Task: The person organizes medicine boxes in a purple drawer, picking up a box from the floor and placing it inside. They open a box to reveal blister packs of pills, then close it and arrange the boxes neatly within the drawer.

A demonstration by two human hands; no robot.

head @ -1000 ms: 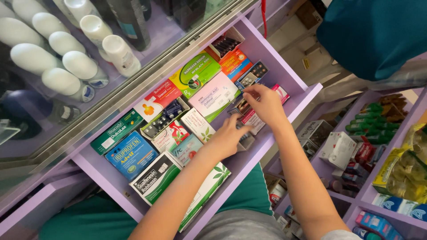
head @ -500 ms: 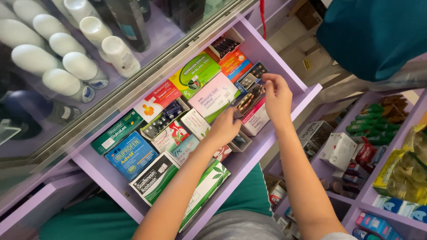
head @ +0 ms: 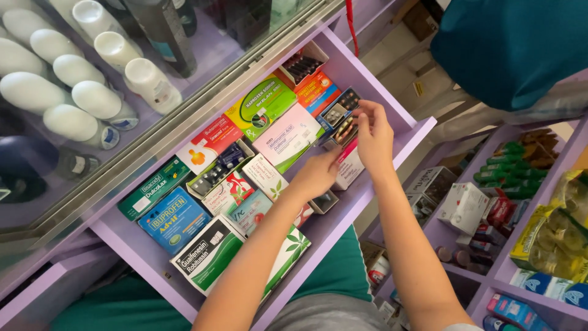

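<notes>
Blister strips (head: 343, 130) now stand lifted at the drawer's (head: 380, 92) far right, pinched in the right hand's (head: 373, 138) fingers; a second ago they lay lower. Left hand (head: 315, 176) curls loosely on the pink box (head: 350, 168).

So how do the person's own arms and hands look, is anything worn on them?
Both forearms are bare from elbow to wrist. The left hand and right hand wear no gloves; no rings, watch or bracelet show. Only a pale sleeve edge appears at the right upper arm.
</notes>
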